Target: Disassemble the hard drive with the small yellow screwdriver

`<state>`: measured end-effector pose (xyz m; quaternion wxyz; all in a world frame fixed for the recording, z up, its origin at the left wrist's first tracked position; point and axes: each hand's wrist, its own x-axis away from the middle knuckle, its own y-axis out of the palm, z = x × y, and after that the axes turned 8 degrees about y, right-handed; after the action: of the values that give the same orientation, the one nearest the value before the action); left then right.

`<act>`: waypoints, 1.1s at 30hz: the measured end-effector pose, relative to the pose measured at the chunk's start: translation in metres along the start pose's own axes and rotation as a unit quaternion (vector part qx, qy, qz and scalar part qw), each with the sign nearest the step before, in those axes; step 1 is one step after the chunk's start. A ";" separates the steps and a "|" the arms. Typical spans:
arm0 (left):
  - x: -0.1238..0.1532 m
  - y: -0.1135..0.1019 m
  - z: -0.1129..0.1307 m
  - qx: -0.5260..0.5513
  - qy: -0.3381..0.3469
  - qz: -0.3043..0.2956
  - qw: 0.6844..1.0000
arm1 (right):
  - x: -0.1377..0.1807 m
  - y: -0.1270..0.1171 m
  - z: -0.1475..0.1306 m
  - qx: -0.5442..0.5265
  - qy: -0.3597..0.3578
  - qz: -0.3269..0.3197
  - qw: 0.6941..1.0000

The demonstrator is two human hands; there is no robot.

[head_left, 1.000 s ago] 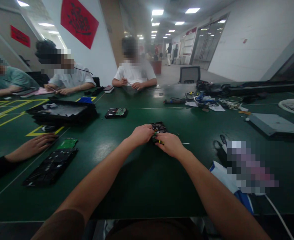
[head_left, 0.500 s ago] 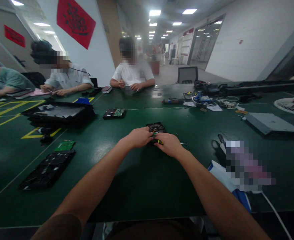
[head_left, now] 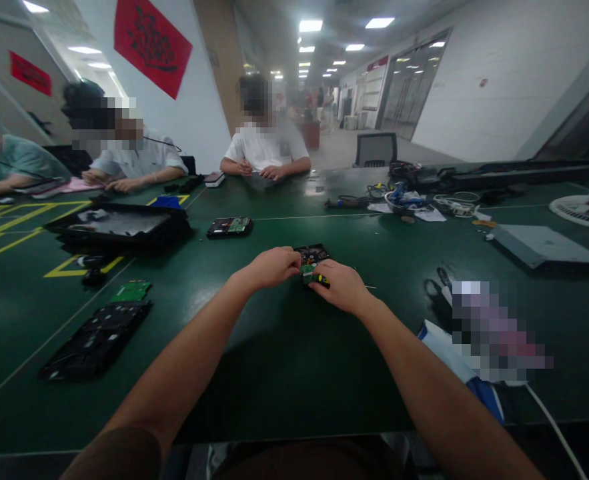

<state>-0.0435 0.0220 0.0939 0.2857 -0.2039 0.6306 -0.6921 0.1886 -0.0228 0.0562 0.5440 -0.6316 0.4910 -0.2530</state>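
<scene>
In the middle of the table lies a black hard drive (head_left: 314, 253) with a small green circuit board (head_left: 307, 270) at its near end. My left hand (head_left: 275, 265) is closed at the drive's left edge, fingertips gripping the drive beside the board. On the other side my right hand (head_left: 341, 285) is wrapped round a yellow-and-black screwdriver (head_left: 323, 280), its thin shaft pointing out to the right. The right fingers also reach the board. Part of the drive is hidden by my hands.
To the left lie a larger black drive casing (head_left: 97, 340), a green board (head_left: 131, 291) and a black tray (head_left: 119, 223). Another hard drive (head_left: 229, 227) sits further back. A grey metal box (head_left: 547, 247) and cables (head_left: 407, 199) are at right. Co-workers sit across the table.
My left hand has shifted slightly left and back. More of the green circuit board shows between my hands; my right hand has moved slightly right, still with the screwdriver.
</scene>
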 end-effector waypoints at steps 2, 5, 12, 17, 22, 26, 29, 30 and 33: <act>0.000 -0.002 -0.001 0.005 -0.004 0.006 1.000 | 0.000 -0.001 0.002 -0.019 0.016 0.032 0.999; -0.001 -0.004 0.007 0.051 0.025 0.027 0.998 | -0.002 -0.004 0.006 -0.065 0.036 0.109 0.991; -0.014 0.002 0.054 0.222 -0.007 0.222 0.949 | -0.013 -0.022 -0.014 -0.157 0.000 0.269 0.950; -0.018 0.002 0.064 0.194 -0.034 0.320 0.927 | -0.016 -0.029 -0.036 -0.173 0.015 0.299 0.939; -0.013 -0.011 0.038 0.257 -0.057 0.362 0.894 | -0.018 -0.022 -0.031 -0.180 0.026 0.298 0.937; -0.013 -0.003 0.000 0.474 -0.155 0.384 0.777 | -0.014 -0.002 -0.011 -0.179 0.129 0.316 0.923; -0.013 0.018 -0.023 0.538 -0.236 0.371 0.719 | -0.010 0.014 0.004 -0.146 0.159 0.297 0.930; -0.014 0.027 -0.028 0.553 -0.260 0.363 0.703 | -0.009 0.018 0.007 -0.134 0.174 0.284 0.933; -0.015 0.049 -0.036 0.572 -0.304 0.333 0.685 | -0.007 0.026 0.011 -0.104 0.233 0.245 0.935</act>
<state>-0.0488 0.0573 0.0425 0.7345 0.0238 0.0170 -0.6780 0.1864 -0.0104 0.0306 0.3911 -0.4677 0.7672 -0.1995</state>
